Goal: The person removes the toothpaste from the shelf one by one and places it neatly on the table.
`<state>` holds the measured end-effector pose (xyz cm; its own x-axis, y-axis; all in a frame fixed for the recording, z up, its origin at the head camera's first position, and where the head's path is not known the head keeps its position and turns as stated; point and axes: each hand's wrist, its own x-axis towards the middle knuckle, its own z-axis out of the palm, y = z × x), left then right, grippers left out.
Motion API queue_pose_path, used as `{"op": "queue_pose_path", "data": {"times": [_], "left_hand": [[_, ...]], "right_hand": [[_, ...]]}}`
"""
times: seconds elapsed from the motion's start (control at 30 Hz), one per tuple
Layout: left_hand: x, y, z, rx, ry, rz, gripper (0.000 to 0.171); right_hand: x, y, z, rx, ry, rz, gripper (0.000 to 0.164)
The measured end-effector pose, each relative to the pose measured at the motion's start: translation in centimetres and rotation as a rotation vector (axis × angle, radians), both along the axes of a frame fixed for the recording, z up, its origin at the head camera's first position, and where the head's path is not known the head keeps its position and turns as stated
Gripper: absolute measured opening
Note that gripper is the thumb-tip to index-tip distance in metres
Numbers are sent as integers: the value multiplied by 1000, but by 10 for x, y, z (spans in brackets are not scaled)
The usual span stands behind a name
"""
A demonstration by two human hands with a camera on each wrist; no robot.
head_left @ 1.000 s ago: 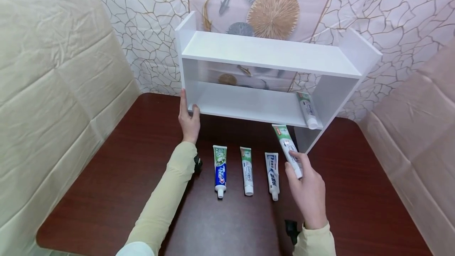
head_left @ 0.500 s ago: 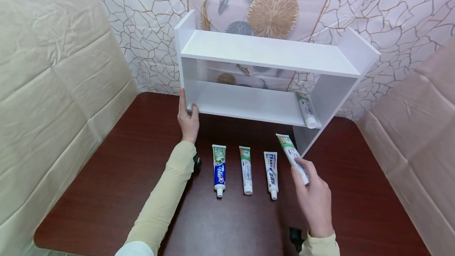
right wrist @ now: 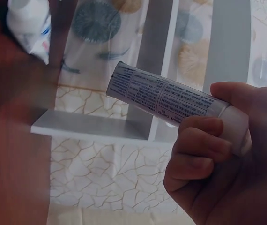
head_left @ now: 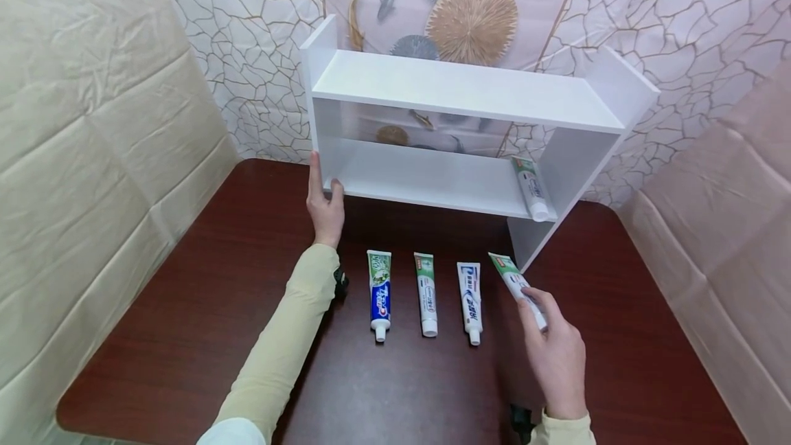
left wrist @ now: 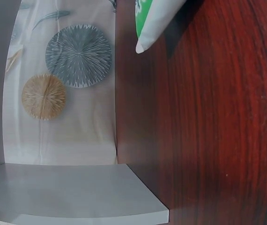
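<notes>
From my feed: left hand (head_left: 326,218) grips the left side panel of the white shelf (head_left: 457,84), index straight up outside, thumb inside; unchanged. Nearer me and right of that hand, three tubes lie on the table (head_left: 185,321): blue-and-green tube (head_left: 380,301), then green-topped tube (head_left: 426,297), then blue-and-white tube (head_left: 471,301), the last just left of my right hand (head_left: 559,356). Held tube (head_left: 509,277): right fingers close round its cap end, crimped end pointing away, looks raised off the table. Beyond the right hand, shelf tube (head_left: 531,189) lies on the lower board. Change: right hand has drawn back toward me, taking the held tube clear of the shelf edge. I judge it's in transit, not placed.
</notes>
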<state>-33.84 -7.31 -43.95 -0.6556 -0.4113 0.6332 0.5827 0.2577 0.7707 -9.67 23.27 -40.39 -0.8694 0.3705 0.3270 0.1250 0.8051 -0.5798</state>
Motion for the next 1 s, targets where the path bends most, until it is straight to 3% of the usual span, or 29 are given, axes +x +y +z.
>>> {"op": "queue_pose_path", "data": {"times": [0.6, 0.93, 1.0], "left_hand": [[0, 0, 0, 6, -37, -10, 61], [-1, 0, -2, 16, -50, -13, 61], [3, 1, 2, 14, -56, -17, 61]], "right_hand": [[8, 28, -19, 38, -30, -71, 22], [9, 37, -27, 32, -171, -89, 27], [9, 39, -28, 28, -201, -84, 29]]}}
